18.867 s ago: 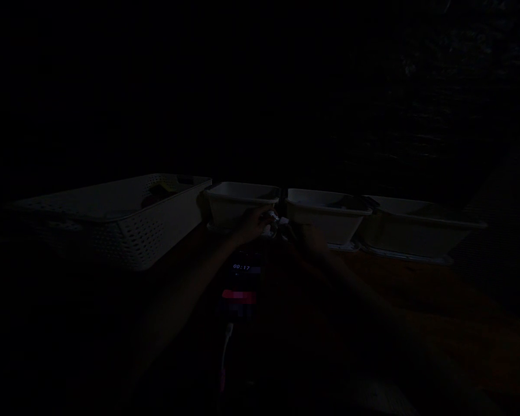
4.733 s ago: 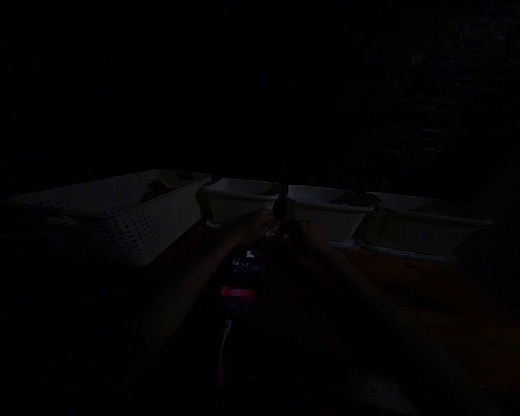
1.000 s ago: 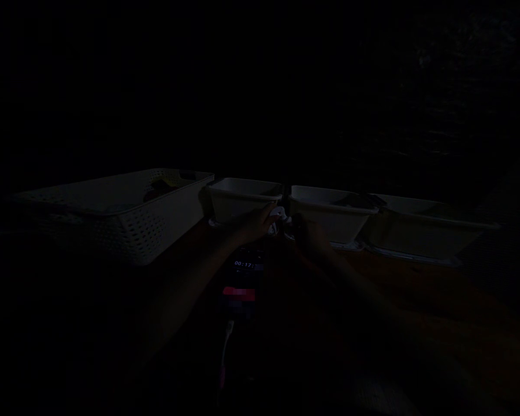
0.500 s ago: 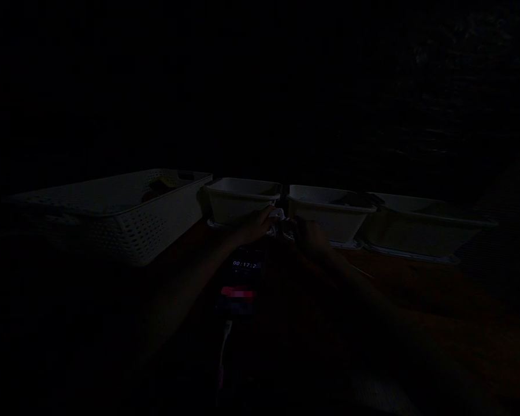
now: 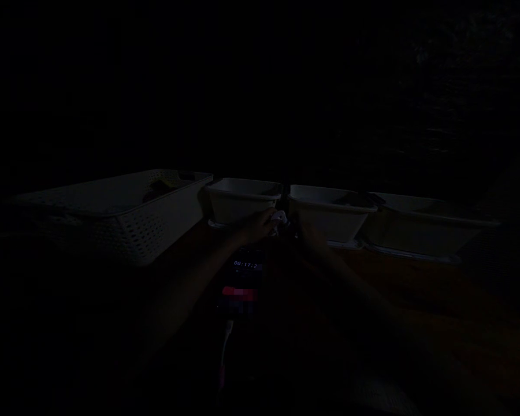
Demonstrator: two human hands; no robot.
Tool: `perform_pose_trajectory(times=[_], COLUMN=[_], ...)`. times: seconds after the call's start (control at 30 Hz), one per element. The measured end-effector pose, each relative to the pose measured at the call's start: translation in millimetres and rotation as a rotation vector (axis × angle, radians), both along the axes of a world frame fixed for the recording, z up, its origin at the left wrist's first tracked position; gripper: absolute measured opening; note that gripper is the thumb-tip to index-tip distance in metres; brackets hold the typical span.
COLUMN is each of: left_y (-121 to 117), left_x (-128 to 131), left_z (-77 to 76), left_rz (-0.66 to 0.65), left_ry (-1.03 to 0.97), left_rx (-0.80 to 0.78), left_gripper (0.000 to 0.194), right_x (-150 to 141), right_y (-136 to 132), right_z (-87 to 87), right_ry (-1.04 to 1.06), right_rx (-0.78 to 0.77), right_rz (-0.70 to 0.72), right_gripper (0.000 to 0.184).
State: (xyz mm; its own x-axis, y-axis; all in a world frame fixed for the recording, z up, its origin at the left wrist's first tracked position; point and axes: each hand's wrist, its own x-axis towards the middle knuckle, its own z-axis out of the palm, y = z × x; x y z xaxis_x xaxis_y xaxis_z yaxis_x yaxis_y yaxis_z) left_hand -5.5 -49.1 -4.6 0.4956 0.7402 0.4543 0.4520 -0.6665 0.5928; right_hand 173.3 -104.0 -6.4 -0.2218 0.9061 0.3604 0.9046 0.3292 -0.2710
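Observation:
The scene is very dark. My left hand (image 5: 259, 225) is closed on a small whitish object (image 5: 279, 219), whose kind I cannot make out. Close on its right is my right hand (image 5: 308, 234), its fingers lost in shadow, so their grip does not show. Both hands are in front of two pale plastic bins, a left one (image 5: 238, 202) and a middle one (image 5: 329, 214). Below my left hand lies a phone (image 5: 239, 283) with a lit timer and a red patch on its screen.
A large perforated basket (image 5: 164, 225) stands at the left with a dark and yellowish item (image 5: 162, 186) inside. A third pale bin (image 5: 420, 231) is on the right. A white cable (image 5: 226, 341) runs from the phone toward me across the brownish table (image 5: 407, 294).
The whitish object has turned a little between my hands, and less of it shows beside my right fingers. The bins, basket and phone stay in place.

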Motion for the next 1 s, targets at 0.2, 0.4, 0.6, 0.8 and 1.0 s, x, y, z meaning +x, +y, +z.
perform_pose_trajectory(times=[0.2,0.4,0.6,0.8,1.0], left_y=[-5,8,15,15,16], left_x=[1,0,-1,-2,-1], left_z=[3.4,-5.7,-13.1,-14.5,-17.2], left_rz=[-0.001,-0.055,-0.102,-0.11,-0.107], left_ry=[-0.009,0.007,-0.006,0.004,0.048], left_rx=[-0.003,0.088,0.088,0.114,0.101], left_gripper=[0.026,0.026,0.028,0.026,0.023], right_x=[0,-1,-1,-3,-3], right_y=[1,2,2,0,2], right_z=[-0.6,-1.5,-2.3,-0.8,-1.6], right_ry=[0.083,-0.107,-0.132,-0.021,-0.058], right_rx=[0.02,0.03,0.019,-0.027,-0.021], right_rz=[0.025,-0.049,-0.019,0.061,0.056], right_gripper=[0.071,0.072,0.057,0.053,0.057])
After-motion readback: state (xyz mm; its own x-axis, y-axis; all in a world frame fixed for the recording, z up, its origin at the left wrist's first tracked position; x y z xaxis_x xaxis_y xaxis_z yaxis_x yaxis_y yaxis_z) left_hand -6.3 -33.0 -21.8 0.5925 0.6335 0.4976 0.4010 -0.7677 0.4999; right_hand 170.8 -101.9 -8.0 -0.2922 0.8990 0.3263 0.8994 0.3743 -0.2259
